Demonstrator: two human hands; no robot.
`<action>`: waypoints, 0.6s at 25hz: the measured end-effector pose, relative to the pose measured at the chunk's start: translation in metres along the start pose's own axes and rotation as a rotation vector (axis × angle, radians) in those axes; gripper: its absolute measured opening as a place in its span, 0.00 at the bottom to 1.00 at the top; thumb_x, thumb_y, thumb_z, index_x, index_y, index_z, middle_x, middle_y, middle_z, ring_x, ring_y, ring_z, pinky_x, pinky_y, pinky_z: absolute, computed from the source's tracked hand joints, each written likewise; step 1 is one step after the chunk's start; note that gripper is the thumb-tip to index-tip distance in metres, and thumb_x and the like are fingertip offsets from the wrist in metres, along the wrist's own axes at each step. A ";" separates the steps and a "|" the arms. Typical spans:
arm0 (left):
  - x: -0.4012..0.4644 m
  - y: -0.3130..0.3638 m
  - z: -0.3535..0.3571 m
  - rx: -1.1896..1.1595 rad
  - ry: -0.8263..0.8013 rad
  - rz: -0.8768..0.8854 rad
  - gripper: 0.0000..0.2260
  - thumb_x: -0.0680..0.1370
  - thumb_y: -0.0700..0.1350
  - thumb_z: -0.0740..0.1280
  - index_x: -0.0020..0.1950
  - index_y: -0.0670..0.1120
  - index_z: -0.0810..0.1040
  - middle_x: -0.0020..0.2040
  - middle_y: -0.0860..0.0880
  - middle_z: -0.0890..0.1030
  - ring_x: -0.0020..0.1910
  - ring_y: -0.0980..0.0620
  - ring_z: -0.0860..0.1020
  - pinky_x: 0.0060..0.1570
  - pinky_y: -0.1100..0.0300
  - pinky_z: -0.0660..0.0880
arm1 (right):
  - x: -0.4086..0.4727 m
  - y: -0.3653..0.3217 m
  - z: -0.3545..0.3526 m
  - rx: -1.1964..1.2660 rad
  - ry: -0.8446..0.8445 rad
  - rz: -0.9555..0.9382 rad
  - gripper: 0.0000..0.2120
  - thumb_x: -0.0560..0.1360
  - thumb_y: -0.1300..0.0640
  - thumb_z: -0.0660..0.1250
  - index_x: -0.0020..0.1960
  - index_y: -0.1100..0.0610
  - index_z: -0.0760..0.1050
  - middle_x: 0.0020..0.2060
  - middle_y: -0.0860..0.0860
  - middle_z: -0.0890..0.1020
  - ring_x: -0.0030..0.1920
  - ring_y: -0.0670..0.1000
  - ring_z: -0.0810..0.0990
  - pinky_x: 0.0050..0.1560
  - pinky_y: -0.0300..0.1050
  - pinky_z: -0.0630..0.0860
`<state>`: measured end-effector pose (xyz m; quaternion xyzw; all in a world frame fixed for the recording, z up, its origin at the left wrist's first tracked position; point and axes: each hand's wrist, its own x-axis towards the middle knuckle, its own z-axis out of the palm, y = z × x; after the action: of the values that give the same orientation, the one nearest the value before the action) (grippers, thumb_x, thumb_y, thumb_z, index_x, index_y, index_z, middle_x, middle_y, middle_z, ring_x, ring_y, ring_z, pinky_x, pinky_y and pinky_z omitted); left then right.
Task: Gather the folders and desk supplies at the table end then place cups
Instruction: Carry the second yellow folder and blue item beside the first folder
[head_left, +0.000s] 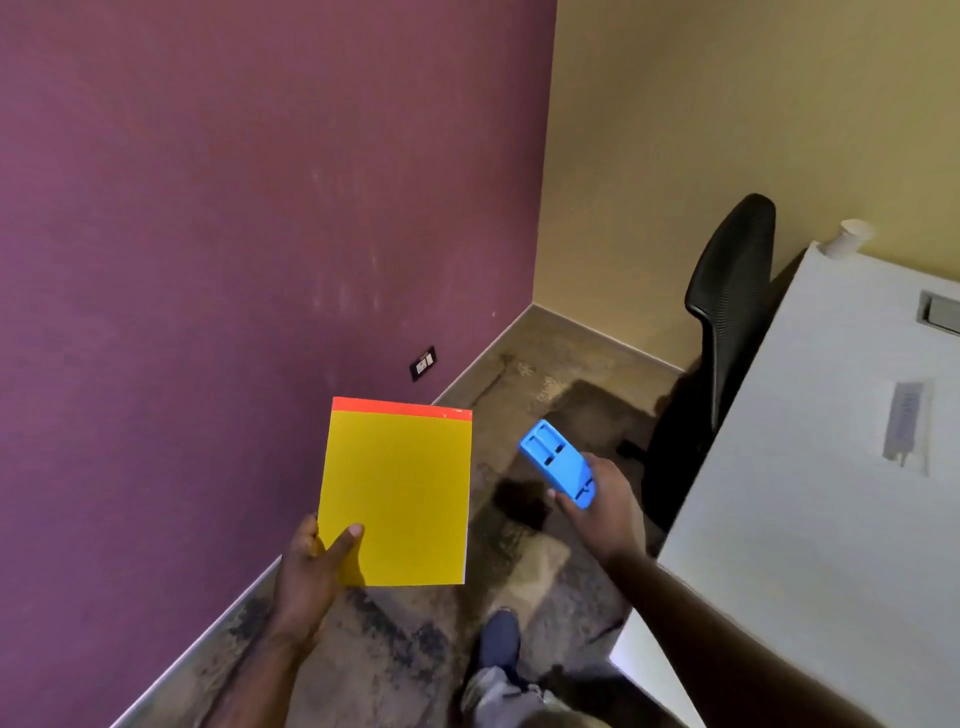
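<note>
Now the left grip (311, 558) pinches a yellow folder (396, 496); beside it, the right grip (597, 506) clasps a blue stapler (558, 462).

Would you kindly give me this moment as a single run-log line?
left hand: holds yellow folder | right hand: holds blue stapler | white cup: far table corner

Two hands are showing: the left hand (306, 566) and the right hand (602, 512). Two folders are showing: one yellow folder (397, 496), one red folder (400, 407) behind it. One blue desk supply (558, 462), one paper cup (848, 237), one black chair (730, 306) and one counter (810, 519) are showing.
</note>
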<state>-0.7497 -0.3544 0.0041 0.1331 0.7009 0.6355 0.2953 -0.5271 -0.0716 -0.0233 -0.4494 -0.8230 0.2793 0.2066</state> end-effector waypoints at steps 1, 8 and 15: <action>0.020 0.006 0.000 0.006 -0.002 0.007 0.14 0.73 0.50 0.71 0.58 0.57 0.78 0.57 0.50 0.83 0.55 0.45 0.82 0.52 0.44 0.78 | 0.016 -0.002 0.007 -0.009 0.008 0.018 0.30 0.66 0.41 0.74 0.63 0.52 0.71 0.55 0.49 0.79 0.53 0.51 0.77 0.46 0.43 0.73; 0.169 0.063 0.031 0.084 -0.127 0.069 0.19 0.74 0.44 0.69 0.65 0.48 0.75 0.62 0.46 0.81 0.61 0.41 0.78 0.59 0.39 0.74 | 0.130 -0.013 0.026 0.004 0.121 0.114 0.29 0.65 0.45 0.77 0.62 0.54 0.73 0.53 0.51 0.80 0.52 0.54 0.79 0.46 0.45 0.74; 0.282 0.091 0.102 0.090 -0.286 0.094 0.24 0.73 0.44 0.69 0.70 0.46 0.71 0.68 0.44 0.76 0.67 0.41 0.73 0.67 0.38 0.68 | 0.219 -0.025 -0.003 0.043 0.174 0.158 0.30 0.67 0.47 0.76 0.65 0.56 0.73 0.58 0.52 0.79 0.57 0.52 0.78 0.51 0.43 0.75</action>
<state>-0.9301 -0.0995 0.0217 0.2681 0.6723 0.5911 0.3559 -0.6525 0.1060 0.0147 -0.5309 -0.7577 0.2725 0.2641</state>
